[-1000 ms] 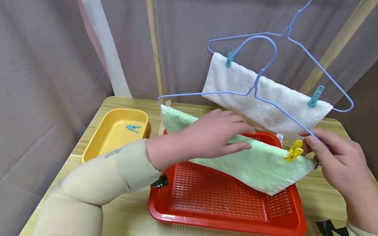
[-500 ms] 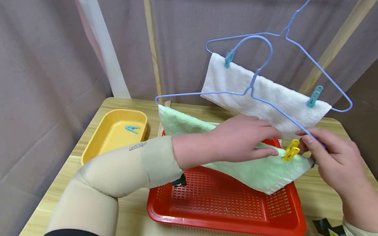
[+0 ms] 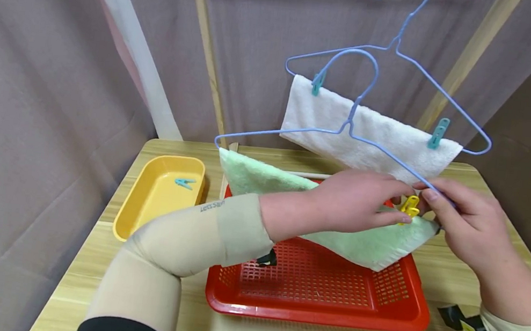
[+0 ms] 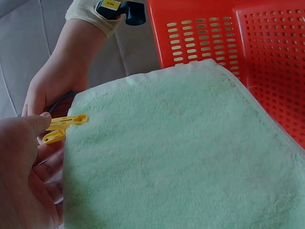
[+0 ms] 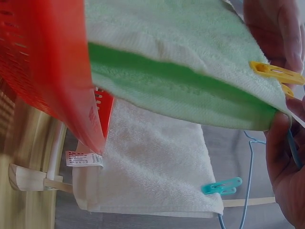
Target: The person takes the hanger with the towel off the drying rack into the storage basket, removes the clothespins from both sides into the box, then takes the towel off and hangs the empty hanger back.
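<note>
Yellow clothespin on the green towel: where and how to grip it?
Probably pinch the handle ends of the yellow clothespin, coming from the person's left: they splay apart beyond the edge of the green towel, and the right hand occupies the other side.

The green towel and the white towel looked like matt terry cloth with a rough, fuzzy pile, the grey drape like smoother matt cloth. The red basket and yellow tray were smooth, glossy plastic, the yellow clothespin plastic too. The blue hanger resembled smooth coated wire, the table grained wood, faintly shiny.
</note>
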Action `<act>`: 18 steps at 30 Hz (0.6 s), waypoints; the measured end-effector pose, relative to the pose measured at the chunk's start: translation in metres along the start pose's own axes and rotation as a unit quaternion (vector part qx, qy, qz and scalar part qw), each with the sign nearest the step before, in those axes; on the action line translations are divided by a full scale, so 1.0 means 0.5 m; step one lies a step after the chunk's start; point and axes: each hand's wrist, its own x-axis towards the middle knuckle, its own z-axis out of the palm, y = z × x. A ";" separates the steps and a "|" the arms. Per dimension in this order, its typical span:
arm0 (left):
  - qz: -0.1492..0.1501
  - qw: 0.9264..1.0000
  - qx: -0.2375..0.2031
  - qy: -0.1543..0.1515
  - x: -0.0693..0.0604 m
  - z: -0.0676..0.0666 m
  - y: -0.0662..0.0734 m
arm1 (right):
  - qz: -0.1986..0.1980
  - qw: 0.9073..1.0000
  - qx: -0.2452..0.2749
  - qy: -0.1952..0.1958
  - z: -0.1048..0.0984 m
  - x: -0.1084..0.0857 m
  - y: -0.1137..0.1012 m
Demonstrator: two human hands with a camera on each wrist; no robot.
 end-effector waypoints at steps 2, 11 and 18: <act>-0.006 1.000 -0.010 -0.002 0.002 0.001 0.001 | -0.002 1.000 0.002 0.001 0.001 0.001 0.001; -0.022 0.998 -0.061 -0.002 0.004 0.004 0.005 | -0.001 1.000 0.018 0.004 0.003 -0.001 0.006; -0.017 0.998 -0.067 0.005 0.001 0.005 0.007 | -0.009 1.000 0.020 0.001 0.002 -0.001 0.010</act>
